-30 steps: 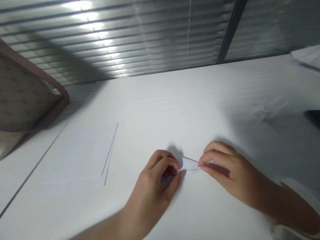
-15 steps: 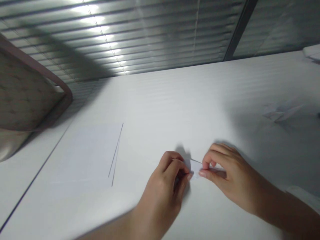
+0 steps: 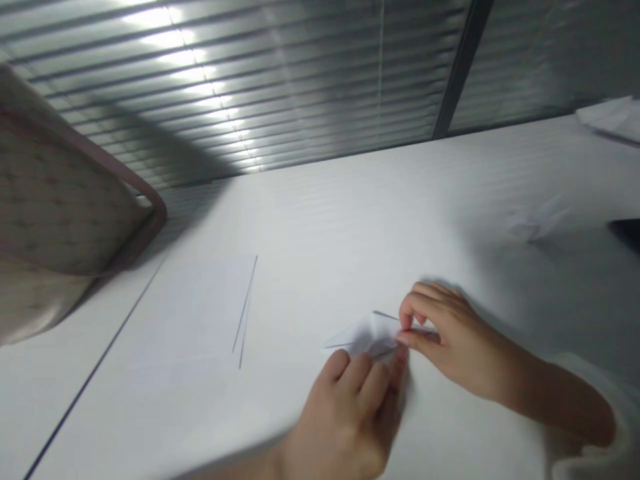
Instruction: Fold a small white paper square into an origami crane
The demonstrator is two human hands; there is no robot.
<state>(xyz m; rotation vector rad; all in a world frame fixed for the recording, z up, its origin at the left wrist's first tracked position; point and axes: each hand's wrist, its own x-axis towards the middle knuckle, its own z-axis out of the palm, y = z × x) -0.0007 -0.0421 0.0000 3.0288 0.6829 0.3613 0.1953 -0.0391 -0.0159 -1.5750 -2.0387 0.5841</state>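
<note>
Right hand: I see my right hand (image 3: pixel 453 340) pinching the right corner of the folded white paper (image 3: pixel 367 337), thumb and fingers (image 3: pixel 407 320) closed on it.
Left hand: my left hand (image 3: pixel 350 420) is blurred just below the paper, its fingers spread. One fingertip seems to touch the lower edge, but I can't tell whether it grips.
Paper position: on the bench (image 3: pixel 310 233), between my hands, its point aimed left.
Handling: I judge it very light, soft and easily creased, so it needs a gentle hold.
Hold point: I'd take it by the thick folded corner, not the thin point.
Nearby: a flat white sheet (image 3: pixel 195 313) lies left, a small paper piece (image 3: pixel 537 223) right.
Rest: a padded chair back (image 3: pixel 55 200) intrudes left, below window blinds (image 3: pixel 225 87).
</note>
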